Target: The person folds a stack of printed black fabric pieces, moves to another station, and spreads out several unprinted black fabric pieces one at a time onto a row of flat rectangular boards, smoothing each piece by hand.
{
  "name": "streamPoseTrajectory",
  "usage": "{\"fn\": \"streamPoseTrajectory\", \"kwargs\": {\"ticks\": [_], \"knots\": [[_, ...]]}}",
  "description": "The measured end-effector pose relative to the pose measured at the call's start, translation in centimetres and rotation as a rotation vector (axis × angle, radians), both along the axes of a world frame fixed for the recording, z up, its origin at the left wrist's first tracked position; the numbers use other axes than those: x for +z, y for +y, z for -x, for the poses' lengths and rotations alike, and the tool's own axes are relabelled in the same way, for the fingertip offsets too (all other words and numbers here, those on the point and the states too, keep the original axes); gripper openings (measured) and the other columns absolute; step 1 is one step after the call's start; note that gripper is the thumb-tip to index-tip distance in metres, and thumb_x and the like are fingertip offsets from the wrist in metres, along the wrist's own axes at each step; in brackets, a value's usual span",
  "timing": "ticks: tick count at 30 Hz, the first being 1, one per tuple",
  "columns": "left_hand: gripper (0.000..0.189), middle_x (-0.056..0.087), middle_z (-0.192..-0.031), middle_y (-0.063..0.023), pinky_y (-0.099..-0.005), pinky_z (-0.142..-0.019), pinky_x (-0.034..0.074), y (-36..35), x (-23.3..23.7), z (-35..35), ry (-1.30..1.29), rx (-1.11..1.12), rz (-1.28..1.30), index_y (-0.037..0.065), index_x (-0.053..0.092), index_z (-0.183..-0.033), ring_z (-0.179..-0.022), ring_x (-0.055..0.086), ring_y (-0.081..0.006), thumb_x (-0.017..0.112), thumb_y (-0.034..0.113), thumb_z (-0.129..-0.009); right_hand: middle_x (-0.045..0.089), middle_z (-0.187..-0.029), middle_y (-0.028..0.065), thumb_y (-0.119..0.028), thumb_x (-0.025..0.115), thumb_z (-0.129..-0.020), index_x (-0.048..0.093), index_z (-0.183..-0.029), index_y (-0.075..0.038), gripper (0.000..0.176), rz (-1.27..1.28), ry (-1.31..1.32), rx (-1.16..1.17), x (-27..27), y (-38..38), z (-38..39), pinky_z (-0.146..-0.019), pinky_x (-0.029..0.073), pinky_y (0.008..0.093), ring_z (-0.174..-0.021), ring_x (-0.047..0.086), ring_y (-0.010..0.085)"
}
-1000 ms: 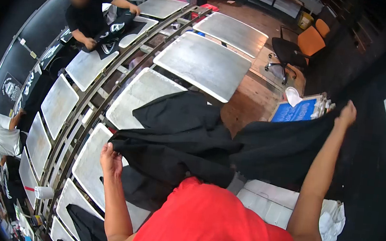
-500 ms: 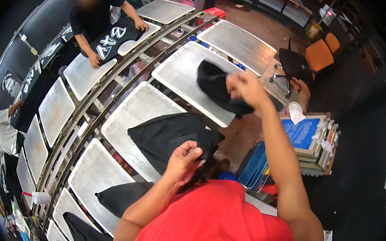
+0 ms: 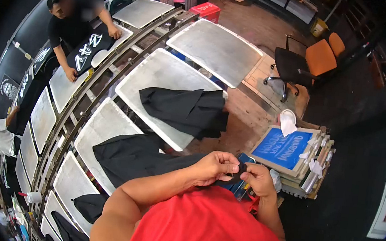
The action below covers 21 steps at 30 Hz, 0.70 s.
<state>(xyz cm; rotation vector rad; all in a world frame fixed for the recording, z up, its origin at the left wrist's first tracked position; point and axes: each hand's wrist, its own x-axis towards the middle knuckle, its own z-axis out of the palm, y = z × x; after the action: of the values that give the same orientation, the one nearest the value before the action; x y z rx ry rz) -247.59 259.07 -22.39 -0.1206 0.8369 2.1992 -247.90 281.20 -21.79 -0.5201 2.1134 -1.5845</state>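
My left hand (image 3: pixel 218 168) and my right hand (image 3: pixel 260 179) are close together in front of my red shirt. The fingers of both are pinched on a small dark bit of black cloth (image 3: pixel 241 169). It seems to belong to the black cloth piece (image 3: pixel 128 156) that reaches from a metal board towards my left hand, but my hand and forearm hide part of the link. A second black cloth piece (image 3: pixel 185 108) lies on the board just beyond, one end hanging over the board's near edge.
Flat metal boards (image 3: pixel 215 45) line a curved rail (image 3: pixel 87 95). Across it, a co-worker (image 3: pixel 73 28) handles black cloth with white lettering (image 3: pixel 88 52). Stacked frames (image 3: pixel 314 154) stand to my right, beyond them an orange-backed chair (image 3: pixel 321 56). Another person (image 3: pixel 3 133) is at far left.
My right hand has left the farther black cloth and come back beside my left hand. That cloth now lies more spread out. My left hand has shifted right, and the camera view has turned.
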Motion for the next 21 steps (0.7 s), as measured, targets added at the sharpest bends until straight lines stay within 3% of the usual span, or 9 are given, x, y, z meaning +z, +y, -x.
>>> {"fn": "streamPoseTrajectory", "kwargs": {"ticks": [4, 7, 9, 10, 11, 14, 16, 18, 21], "knots": [[0.018, 0.063, -0.087, 0.0011, -0.0255, -0.062, 0.055, 1.4, 1.2, 4.4, 0.051, 0.059, -0.033, 0.008, 0.058, -0.108, -0.073, 0.063, -0.0089, 0.063, 0.013, -0.092, 0.058, -0.078, 0.001, -0.011, 0.062, -0.087, 0.063, -0.093, 0.001, 0.013, 0.372, -0.22, -0.112, -0.7, 5.6, 2.4, -0.061, 0.041, 0.0285, -0.07, 0.049, 0.0103], [0.028, 0.059, -0.093, 0.0012, -0.034, -0.064, 0.056, -3.0, 4.3, 7.1, 0.06, 0.368, 0.181, 0.008, 0.055, -0.111, -0.08, 0.063, -0.0148, 0.067, 0.02, -0.088, 0.065, -0.105, 0.0103, -0.007, 0.055, -0.088, 0.06, -0.111, -0.002, 0.024, 0.847, -0.233, -0.577, -1.0, 11.6, 6.7, -0.081, 0.053, 0.0362, -0.095, 0.064, 0.0217], [0.027, 0.064, -0.095, -0.0015, -0.0357, -0.061, 0.054, -7.0, 2.1, 9.2, 0.098, 0.671, 0.171, 0.011, 0.057, -0.111, -0.08, 0.064, -0.017, 0.064, 0.025, -0.088, 0.065, -0.109, 0.0096, -0.018, 0.059, -0.088, 0.059, -0.11, -0.006, 0.025, 0.817, -0.085, -0.915, -1.3, 18.3, 10.7, -0.087, 0.052, 0.0383, -0.099, 0.063, 0.0234], [0.035, 0.068, -0.1, -0.0111, -0.0442, -0.081, 0.054, -9.4, 1.5, 9.7, 0.125, 0.769, 0.188, 0.004, 0.059, -0.112, -0.094, 0.066, -0.0248, 0.061, 0.031, -0.09, 0.065, -0.108, 0.0104, -0.021, 0.06, -0.089, 0.059, -0.107, -0.006, 0.024, 0.877, -0.084, -1.042, -0.7, 21.2, 12.4, -0.09, 0.051, 0.038, -0.099, 0.063, 0.0238], [0.033, 0.068, -0.105, -0.013, -0.0444, -0.087, 0.052, -12.5, -0.5, 10.1, 0.138, 0.866, 0.224, 0.001, 0.061, -0.108, -0.097, 0.065, -0.0258, 0.057, 0.029, -0.091, 0.065, -0.107, 0.0105, -0.023, 0.061, -0.088, 0.06, -0.105, -0.005, 0.024, 0.933, -0.039, -1.081, -1.7, 26.2, 14.4, -0.092, 0.049, 0.0386, -0.1, 0.062, 0.0242], [0.032, 0.065, -0.106, -0.0171, -0.0444, -0.089, 0.052, -17.8, -0.8, 9.6, 0.155, 1.04, 0.253, -0.001, 0.058, -0.11, -0.096, 0.065, -0.0301, 0.051, 0.026, -0.093, 0.066, -0.102, 0.0106, -0.028, 0.061, -0.087, 0.061, -0.102, -0.002, 0.029, 0.968, -0.006, -1.527, -0.6, 35.2, 20.7, -0.091, 0.048, 0.0371, -0.097, 0.062, 0.0251], [0.03, 0.066, -0.103, -0.0161, -0.0433, -0.087, 0.053, -21.5, -2.0, 8.8, 0.138, 1.214, 0.358, -0.001, 0.058, -0.106, -0.094, 0.066, -0.0295, 0.052, 0.026, -0.093, 0.065, -0.096, 0.0106, -0.028, 0.061, -0.087, 0.061, -0.1, -0.001, 0.03, 1.001, 0.145, -1.587, -1.0, 42.6, 25.9, -0.086, 0.048, 0.0368, -0.09, 0.061, 0.0246], [0.03, 0.067, -0.1, -0.0161, -0.0434, -0.087, 0.053, -24.9, -2.8, 8.3, 0.169, 1.378, 0.409, -0.001, 0.059, -0.104, -0.092, 0.066, -0.0294, 0.052, 0.026, -0.094, 0.062, -0.093, 0.0084, -0.026, 0.063, -0.087, 0.06, -0.096, -0.001, 0.026, 0.921, 0.36, -1.623, 2.1, 43.0, 31.3, -0.076, 0.046, 0.0344, -0.084, 0.058, 0.0213], [0.034, 0.066, -0.102, -0.0192, -0.0467, -0.089, 0.052, -26.0, 1.4, 8.8, 0.256, 1.524, 0.398, -0.003, 0.059, -0.104, -0.093, 0.066, -0.0331, 0.045, 0.028, -0.098, 0.06, -0.103, 0.0103, -0.024, 0.063, -0.088, 0.06, -0.11, 0.001, 0.034, 0.786, 0.38, -1.439, 8.8, 32.7, 38.7, -0.07, 0.045, 0.0308, -0.09, 0.056, 0.017]]}}
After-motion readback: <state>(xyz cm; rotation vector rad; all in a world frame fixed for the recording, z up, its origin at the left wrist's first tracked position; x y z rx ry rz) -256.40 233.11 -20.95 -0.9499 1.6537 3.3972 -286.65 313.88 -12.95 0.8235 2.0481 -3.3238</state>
